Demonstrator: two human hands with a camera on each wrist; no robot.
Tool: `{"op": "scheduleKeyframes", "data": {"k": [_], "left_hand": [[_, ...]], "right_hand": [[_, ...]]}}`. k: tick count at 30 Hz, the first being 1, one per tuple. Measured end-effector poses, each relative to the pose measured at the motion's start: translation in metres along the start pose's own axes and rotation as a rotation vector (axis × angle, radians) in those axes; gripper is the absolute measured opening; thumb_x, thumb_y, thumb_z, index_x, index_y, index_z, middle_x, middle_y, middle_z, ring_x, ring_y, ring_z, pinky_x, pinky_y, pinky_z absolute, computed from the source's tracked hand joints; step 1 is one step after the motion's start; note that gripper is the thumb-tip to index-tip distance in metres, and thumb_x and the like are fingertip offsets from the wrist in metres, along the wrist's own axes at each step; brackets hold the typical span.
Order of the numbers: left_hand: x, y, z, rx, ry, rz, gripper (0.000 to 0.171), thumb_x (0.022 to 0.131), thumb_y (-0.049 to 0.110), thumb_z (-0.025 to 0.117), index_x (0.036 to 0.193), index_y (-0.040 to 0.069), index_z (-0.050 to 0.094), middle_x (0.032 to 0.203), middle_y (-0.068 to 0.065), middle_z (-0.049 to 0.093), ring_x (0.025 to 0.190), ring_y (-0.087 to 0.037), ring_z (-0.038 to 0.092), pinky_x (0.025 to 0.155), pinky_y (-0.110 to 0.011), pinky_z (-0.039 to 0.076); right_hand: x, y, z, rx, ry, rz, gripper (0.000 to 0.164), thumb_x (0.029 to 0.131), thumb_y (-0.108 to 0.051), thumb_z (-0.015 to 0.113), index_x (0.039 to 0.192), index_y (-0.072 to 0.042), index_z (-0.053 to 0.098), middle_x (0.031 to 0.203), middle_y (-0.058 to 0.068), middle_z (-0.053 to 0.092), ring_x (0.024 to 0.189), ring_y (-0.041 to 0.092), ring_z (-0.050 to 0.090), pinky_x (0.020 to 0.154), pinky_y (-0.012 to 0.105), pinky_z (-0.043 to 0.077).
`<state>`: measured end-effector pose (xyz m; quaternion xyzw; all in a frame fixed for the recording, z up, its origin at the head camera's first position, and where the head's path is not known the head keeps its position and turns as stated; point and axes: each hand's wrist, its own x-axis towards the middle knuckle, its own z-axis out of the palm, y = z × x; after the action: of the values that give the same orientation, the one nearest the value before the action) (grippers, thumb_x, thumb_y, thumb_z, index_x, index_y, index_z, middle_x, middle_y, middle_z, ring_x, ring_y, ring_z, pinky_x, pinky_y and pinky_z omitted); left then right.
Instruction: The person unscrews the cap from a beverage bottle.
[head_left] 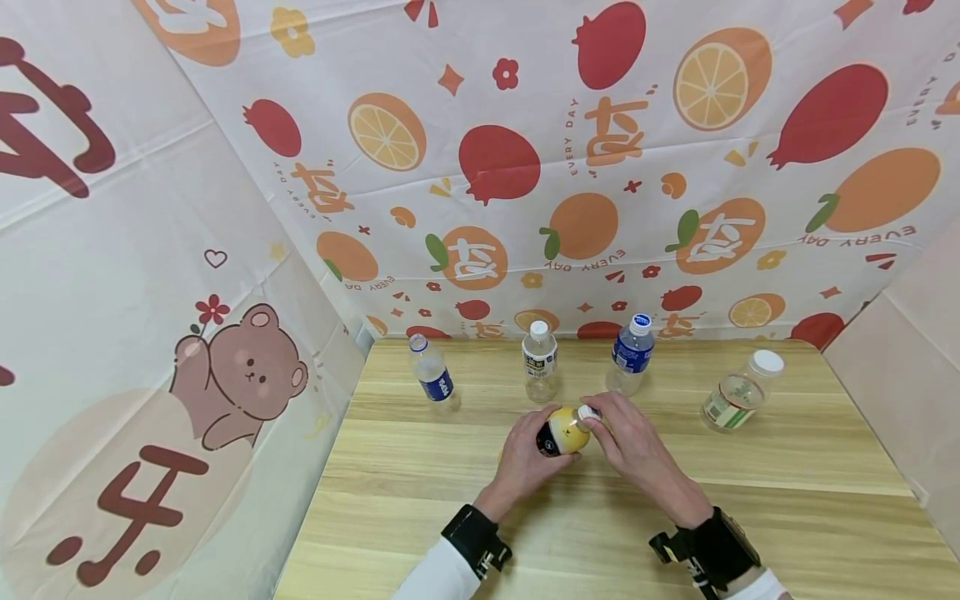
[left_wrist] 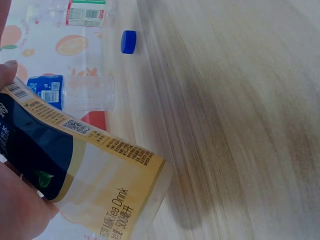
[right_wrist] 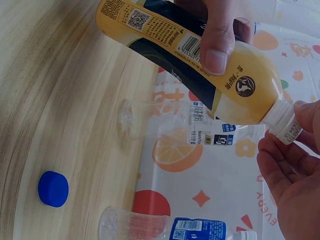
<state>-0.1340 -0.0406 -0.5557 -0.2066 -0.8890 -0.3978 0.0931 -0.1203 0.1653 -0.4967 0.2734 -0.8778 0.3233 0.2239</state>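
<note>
A yellow-and-black milk tea bottle (right_wrist: 200, 67) tilts above a wood-grain worktop (head_left: 405, 483); the left hand (head_left: 523, 457) wraps fingers round its body, the right hand (head_left: 636, 440) has fingers pinching its white cap (right_wrist: 288, 132). Beyond, four clear bottles (head_left: 542, 385) stand before fruit-printed cloth (head_left: 487, 92).

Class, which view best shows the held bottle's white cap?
The right wrist view: the white cap is large, its printing visible. The head view shows it small, partly covered; the left wrist view doesn't show it.

The left hand (head_left: 523, 458) grips; the right hand (head_left: 634, 440) (just beside it) pinches.
</note>
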Motion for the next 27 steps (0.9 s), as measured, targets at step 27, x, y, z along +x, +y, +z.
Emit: {"op": "scheduleKeyframes", "data": {"k": [27], "left_hand": [[-0.002,0.008,0.005,0.128,0.128,0.104,0.078,0.074,0.032,0.094,0.138,0.008,0.056,0.121,-0.003,0.064,0.108,-0.019,0.061,0.097,-0.039,0.052]], "right_hand": [[-0.001,-0.011,0.003,0.033,0.008,0.311,0.035,0.102,-0.026,0.067,0.125,0.000,0.063,0.113,0.011,0.067,0.102,0.025,0.065,0.084,0.048,0.057]]}}
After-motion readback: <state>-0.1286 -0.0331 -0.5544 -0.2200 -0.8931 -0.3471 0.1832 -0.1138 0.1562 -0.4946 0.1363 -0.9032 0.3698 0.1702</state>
